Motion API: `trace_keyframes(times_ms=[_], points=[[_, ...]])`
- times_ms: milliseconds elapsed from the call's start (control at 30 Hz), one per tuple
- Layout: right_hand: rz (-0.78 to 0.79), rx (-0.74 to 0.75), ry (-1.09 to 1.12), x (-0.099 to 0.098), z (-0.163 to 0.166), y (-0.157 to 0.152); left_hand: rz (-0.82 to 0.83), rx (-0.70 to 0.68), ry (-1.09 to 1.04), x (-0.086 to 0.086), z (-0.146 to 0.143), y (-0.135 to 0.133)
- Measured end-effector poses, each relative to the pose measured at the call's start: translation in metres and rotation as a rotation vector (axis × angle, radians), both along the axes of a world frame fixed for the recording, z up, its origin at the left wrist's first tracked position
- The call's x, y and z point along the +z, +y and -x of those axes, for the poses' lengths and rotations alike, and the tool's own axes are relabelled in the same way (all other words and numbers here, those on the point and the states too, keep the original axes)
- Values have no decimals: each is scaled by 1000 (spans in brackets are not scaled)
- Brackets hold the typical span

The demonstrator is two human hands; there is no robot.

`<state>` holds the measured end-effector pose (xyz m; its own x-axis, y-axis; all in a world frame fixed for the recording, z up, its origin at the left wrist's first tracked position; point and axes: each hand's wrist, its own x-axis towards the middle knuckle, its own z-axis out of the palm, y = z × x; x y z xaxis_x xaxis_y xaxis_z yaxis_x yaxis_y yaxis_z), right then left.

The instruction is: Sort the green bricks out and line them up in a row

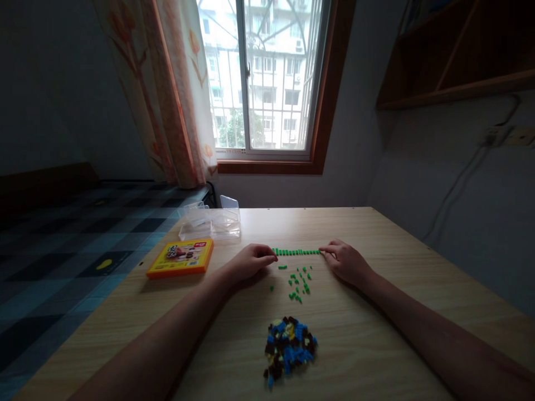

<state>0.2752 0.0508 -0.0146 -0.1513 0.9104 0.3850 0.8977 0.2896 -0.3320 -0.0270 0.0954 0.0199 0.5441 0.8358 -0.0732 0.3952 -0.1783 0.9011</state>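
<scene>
A straight row of small green building bricks [297,252] runs sideways across the wooden table. At its left end is my left hand [256,259], thumb and fingers closed together; whatever is between the fingertips is hidden. My right hand [346,262] reaches the other end, its fingertips pinched at the last green brick of the row. Between the hands and nearer to me, several loose green bricks [306,288] lie scattered. Closest to me sits a heaped pile of blue, dark brown and yellow bricks [288,351].
To the left, a yellow-orange box [181,259] lies flat on the table [401,312]. Behind it stands a clear plastic case [211,223] with raised lids. A bed with a checked cover [96,239] adjoins the left side. A window [276,83] is ahead.
</scene>
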Motion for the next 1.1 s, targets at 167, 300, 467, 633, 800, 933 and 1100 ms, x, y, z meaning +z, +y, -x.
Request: trace_keyframes(times_ms=[167, 300, 467, 633, 800, 933, 1100], points=[[-2, 1, 8, -1, -1, 1, -4, -13, -12, -3, 0, 2], [-19, -3, 15, 4, 2, -2, 3, -15, -4, -3, 1, 2], [-187, 131, -40, 13, 19, -15, -131, -45, 58, 0, -1, 2], [-139, 316, -137, 12, 46, -29, -385, -89, 165, -2, -3, 1], [7, 347, -179, 8, 57, -30, -502, -79, 212, -3, -6, -3], [54, 336, -184, 9, 58, -28, -542, -83, 234, -1, -8, -5], [20, 259, -174, 10, 52, -25, -560, -95, 270, -2, -9, -7]])
